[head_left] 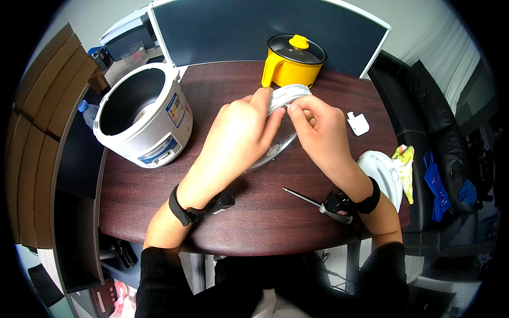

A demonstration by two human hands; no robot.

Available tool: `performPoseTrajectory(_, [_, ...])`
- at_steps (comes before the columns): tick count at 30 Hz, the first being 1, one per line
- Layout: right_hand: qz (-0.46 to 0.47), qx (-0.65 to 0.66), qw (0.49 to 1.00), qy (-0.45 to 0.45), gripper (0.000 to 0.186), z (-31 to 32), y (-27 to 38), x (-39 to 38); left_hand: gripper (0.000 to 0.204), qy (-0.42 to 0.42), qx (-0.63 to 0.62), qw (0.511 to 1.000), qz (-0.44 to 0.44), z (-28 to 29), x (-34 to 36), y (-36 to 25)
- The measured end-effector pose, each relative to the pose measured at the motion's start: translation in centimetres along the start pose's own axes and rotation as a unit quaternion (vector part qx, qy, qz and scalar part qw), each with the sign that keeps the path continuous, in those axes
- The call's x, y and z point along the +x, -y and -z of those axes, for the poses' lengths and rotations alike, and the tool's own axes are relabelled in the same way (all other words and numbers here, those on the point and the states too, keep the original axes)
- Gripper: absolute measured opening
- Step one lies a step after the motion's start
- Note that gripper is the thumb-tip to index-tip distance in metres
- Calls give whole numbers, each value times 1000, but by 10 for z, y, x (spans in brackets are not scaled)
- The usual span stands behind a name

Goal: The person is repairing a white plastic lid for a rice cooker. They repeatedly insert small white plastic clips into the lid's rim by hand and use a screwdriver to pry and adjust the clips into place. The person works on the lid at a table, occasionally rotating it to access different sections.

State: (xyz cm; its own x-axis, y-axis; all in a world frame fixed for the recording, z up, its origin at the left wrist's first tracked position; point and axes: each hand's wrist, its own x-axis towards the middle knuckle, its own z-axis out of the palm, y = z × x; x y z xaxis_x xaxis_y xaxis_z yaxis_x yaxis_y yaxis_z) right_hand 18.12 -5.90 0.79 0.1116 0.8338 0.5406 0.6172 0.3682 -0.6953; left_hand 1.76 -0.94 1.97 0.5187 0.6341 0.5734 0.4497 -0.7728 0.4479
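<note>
My left hand (pixel 238 132) grips a white-rimmed, transparent oval piece (pixel 289 91), held tilted above the table, with its fingers largely hidden behind it. My right hand (pixel 323 132) pinches the same rim between thumb and forefinger. A screwdriver (pixel 300 197) lies on the table beneath my right wrist. A small white plastic part (pixel 358 123) rests to the right of my hands, and a larger white plastic cover (pixel 387 175) lies at the right edge, partly behind my forearm, beside a yellow-green cloth (pixel 403 164).
An open white rice cooker (pixel 175 132) stands on the left of the dark wooden table (pixel 265 222). A yellow lidded pot (pixel 297 69) stands at the back before a dark partition (pixel 222 32). Stacked cardboard boxes (pixel 42 95) are at left, a black sofa (pixel 440 127) at right.
</note>
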Motion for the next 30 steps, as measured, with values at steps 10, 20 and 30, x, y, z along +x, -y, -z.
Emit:
performPoseTrajectory(10, [170, -195, 965, -51, 11, -6, -10, -5, 22, -15, -7, 1000, -18, 0, 0, 0])
performPoseTrajectory(20, [195, -225, 953, -47, 11, -2, -6, -3, 27, -26, -7, 1000, -14, -3, -2, 3])
performPoseTrajectory(30, [147, -187, 971, -34, 11, -3, -8, -2, 27, -20, -5, 1000, -6, -2, -2, 3])
